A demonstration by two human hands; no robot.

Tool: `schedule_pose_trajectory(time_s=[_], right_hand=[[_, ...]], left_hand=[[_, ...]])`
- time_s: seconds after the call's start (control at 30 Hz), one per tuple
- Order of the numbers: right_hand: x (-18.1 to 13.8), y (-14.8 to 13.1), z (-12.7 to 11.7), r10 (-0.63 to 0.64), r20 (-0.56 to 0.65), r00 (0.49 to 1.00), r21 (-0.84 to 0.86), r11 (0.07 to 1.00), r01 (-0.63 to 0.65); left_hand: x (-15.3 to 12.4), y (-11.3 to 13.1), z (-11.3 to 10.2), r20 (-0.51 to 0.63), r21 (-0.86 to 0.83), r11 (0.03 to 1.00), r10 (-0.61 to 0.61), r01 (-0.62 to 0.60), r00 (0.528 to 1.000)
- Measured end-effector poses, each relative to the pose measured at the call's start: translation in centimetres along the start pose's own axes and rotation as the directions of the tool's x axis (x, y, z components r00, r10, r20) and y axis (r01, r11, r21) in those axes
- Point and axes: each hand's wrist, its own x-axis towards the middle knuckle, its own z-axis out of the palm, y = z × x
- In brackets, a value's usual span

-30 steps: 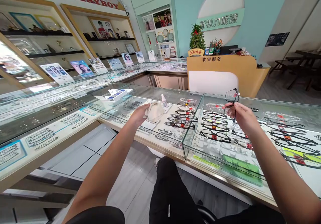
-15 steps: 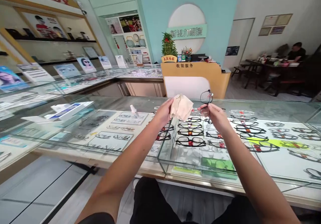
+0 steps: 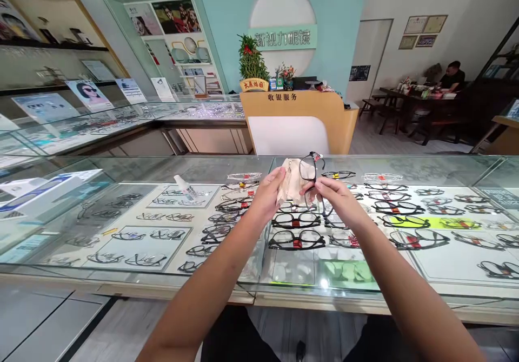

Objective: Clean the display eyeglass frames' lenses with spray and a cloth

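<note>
A beige cloth [image 3: 290,181] is pinched in my left hand [image 3: 267,193], thumb on top, above the glass display case. My right hand [image 3: 339,197] grips a pair of black-framed eyeglasses [image 3: 307,168] near the bridge, one lens up and the other below. The upper lens overlaps the cloth from this view; whether they touch I cannot tell. Below both hands, rows of eyeglasses [image 3: 297,238] with red tags lie inside the glass case [image 3: 259,267].
A small white spray bottle [image 3: 185,189] stands on the case left of my hands. Farther left lies a white and blue box [image 3: 48,191]. Beyond the case is a wooden cashier counter [image 3: 338,121] with a plant [image 3: 251,59]. A person [image 3: 453,78] sits at a dark table at back right.
The glasses in my right hand have moved left to the cloth, where before they were apart. The view has shifted a little to the right and down.
</note>
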Motion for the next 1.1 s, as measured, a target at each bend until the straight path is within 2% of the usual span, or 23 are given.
schedule_pose_trajectory(time_s=[0.2, 0.6, 0.73, 0.9, 1.1], right_hand=[[0.0, -0.1, 0.1, 0.017, 0.047, 0.999, -0.057, 0.998, -0.015], [0.0, 0.9, 0.8, 0.051, 0.130, 0.990, -0.011, 0.999, -0.050], [0.0, 1.1, 0.9, 0.063, 0.144, 0.988, -0.020, 0.998, -0.061], [0.0, 0.8, 0.9, 0.047, 0.135, 0.990, -0.052, 0.998, -0.040], [0.0, 0.4, 0.9, 0.032, 0.159, 0.987, -0.051, 0.998, -0.024]], left_hand=[[0.0, 0.6, -0.4, -0.013, 0.016, 1.000, 0.005, -0.005, 1.000], [-1.1, 1.1, 0.5, 0.116, 0.060, 0.998, -0.026, 0.019, 0.993], [-1.1, 1.1, 0.5, 0.170, 0.070, 0.994, -0.089, 0.078, 0.981], [-1.3, 1.3, 0.2, 0.251, 0.159, 0.976, -0.187, 0.150, 0.950], [-1.4, 1.7, 0.1, 0.241, 0.200, 0.970, -0.188, 0.141, 0.952]])
